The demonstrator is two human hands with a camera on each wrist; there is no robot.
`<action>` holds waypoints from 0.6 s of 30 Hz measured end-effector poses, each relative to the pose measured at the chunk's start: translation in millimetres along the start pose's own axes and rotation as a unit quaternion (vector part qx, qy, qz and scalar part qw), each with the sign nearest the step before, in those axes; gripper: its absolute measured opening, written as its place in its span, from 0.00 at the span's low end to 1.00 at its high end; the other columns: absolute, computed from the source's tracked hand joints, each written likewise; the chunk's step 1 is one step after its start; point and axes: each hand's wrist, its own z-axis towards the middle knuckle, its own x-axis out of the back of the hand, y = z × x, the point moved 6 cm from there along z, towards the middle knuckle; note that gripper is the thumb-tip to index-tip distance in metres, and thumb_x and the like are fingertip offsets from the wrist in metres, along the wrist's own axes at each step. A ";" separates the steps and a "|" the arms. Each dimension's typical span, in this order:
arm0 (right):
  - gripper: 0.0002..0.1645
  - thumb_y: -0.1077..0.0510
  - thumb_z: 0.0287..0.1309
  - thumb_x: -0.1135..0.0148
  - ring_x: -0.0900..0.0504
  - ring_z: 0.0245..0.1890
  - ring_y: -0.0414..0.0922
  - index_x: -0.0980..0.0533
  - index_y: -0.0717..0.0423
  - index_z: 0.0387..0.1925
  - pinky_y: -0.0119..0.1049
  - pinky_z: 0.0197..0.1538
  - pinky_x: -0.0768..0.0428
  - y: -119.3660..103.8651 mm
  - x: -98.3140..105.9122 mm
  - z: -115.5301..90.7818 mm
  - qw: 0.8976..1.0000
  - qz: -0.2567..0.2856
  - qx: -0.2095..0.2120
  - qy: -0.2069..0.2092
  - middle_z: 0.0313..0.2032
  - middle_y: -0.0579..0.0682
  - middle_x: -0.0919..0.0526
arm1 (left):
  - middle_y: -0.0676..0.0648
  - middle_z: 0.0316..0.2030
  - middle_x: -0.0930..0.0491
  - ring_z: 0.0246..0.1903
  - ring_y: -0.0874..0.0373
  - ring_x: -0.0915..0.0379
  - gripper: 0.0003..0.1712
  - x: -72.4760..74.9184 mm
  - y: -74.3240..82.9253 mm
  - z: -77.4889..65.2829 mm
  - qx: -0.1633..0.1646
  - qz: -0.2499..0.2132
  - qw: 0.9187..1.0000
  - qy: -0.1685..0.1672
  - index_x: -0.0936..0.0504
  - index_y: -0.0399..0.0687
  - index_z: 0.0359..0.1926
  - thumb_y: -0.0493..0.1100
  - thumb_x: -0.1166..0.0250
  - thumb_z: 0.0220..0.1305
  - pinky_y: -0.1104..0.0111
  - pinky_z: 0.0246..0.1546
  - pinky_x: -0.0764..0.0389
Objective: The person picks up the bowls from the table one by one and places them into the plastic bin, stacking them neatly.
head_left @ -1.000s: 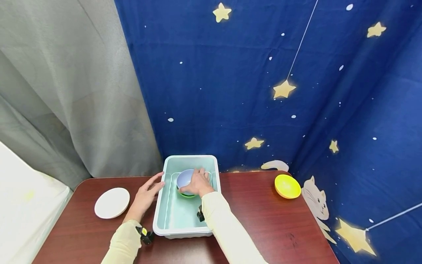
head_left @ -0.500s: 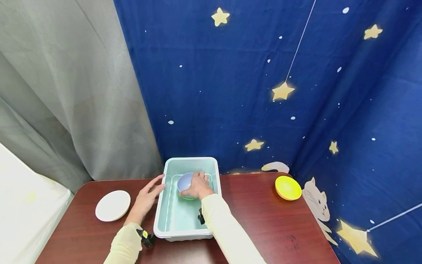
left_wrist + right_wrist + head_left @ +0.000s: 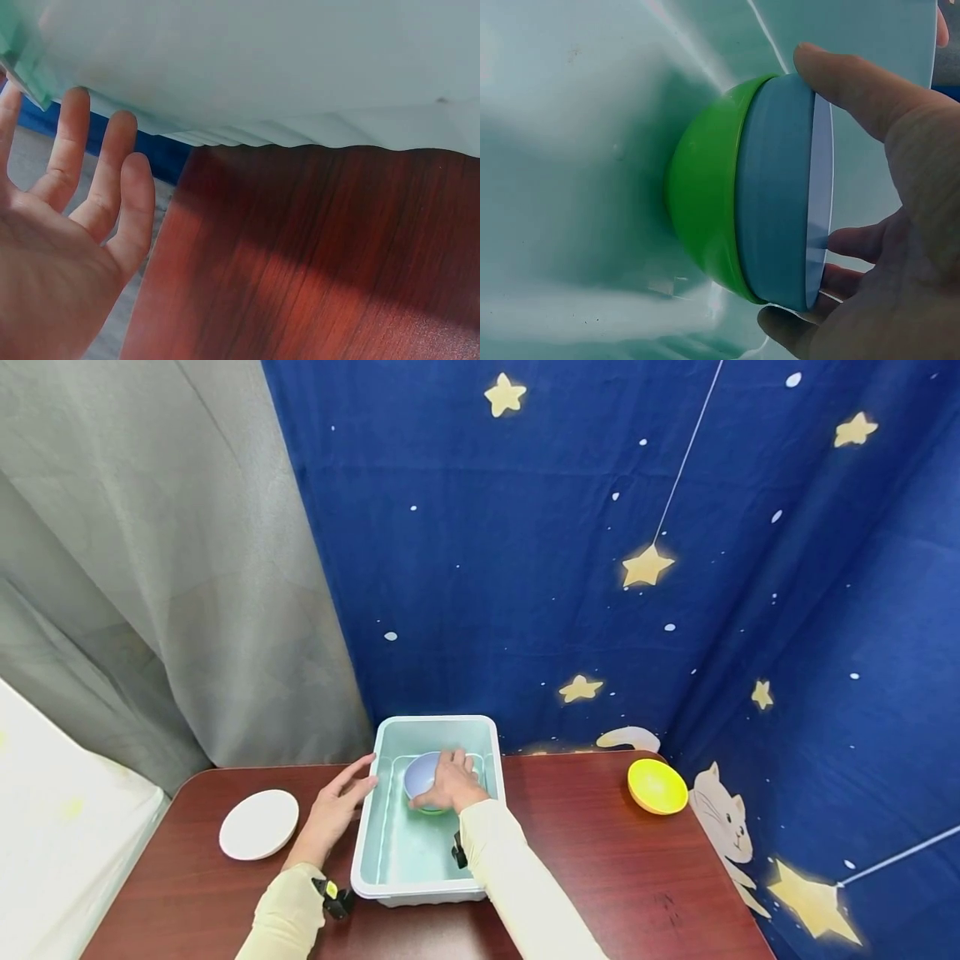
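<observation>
A blue bowl sits nested inside a green bowl, both within a pale mint plastic bin. My right hand holds the blue bowl across its rim, the thumb at one side and the fingers at the other. In the right wrist view the green bowl rests toward the bin's floor, with a wide band of blue standing out above its edge. My left hand is at the bin's left side, its fingers relaxed and spread, fingertips right at the rim.
On the wooden table, a white plate-like dish lies left of the bin. A yellow bowl stands near the right edge. A grey curtain and a blue star-printed curtain hang behind the table.
The blue bowl has settled down into the green bowl, less of whose rim shows now. My right hand keeps its hold on the blue bowl; the left hand has stayed by the bin.
</observation>
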 end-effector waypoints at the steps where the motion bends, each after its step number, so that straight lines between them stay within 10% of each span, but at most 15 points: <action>1: 0.63 0.34 0.31 0.22 0.36 0.54 0.55 0.40 0.60 0.64 0.48 0.54 0.27 0.2 0.0 0.0 1.000 0.001 -0.001 -0.001 0.57 0.58 0.36 | 0.44 0.57 0.24 0.48 0.56 0.21 0.32 -0.1 -1.3 1.2 -0.002 0.001 1.000 0.000 0.34 0.79 0.64 0.67 0.39 0.59 0.60 0.50 0.19; 18: 0.65 0.30 0.33 0.25 0.38 0.56 0.57 0.41 0.61 0.66 0.52 0.61 0.34 3.3 4.3 0.2 0.999 0.021 -0.024 0.017 0.61 0.60 0.38 | 0.42 0.56 0.23 0.51 0.51 0.21 0.35 1.8 -0.2 2.7 -0.024 0.020 0.999 0.004 0.33 0.77 0.64 0.70 0.39 0.55 0.60 0.49 0.18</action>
